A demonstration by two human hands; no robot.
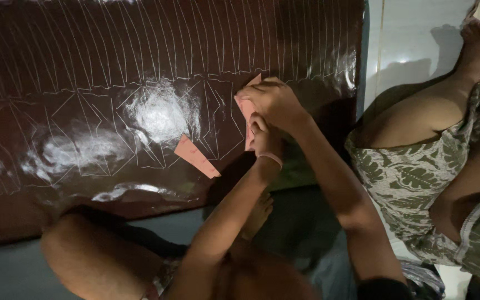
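A dark brown glossy sheet (112,66) covered in white drawn outlines lies on the floor before me. My right hand (276,100) presses a pink card template (248,114) flat against the sheet, covering most of it. My left hand (265,139), with a pink band at the wrist, sits just below with its fingers curled tight against the template's lower edge. Anything pinched in those fingers is hidden. A second pink template (195,156) lies loose on the sheet to the left of both hands.
My bent knee (90,255) rises at the lower left, and my foot (256,214) lies under my arms. Another person in leaf-print shorts (418,178) sits at the right, their foot (479,41) on a pale tiled floor (406,39).
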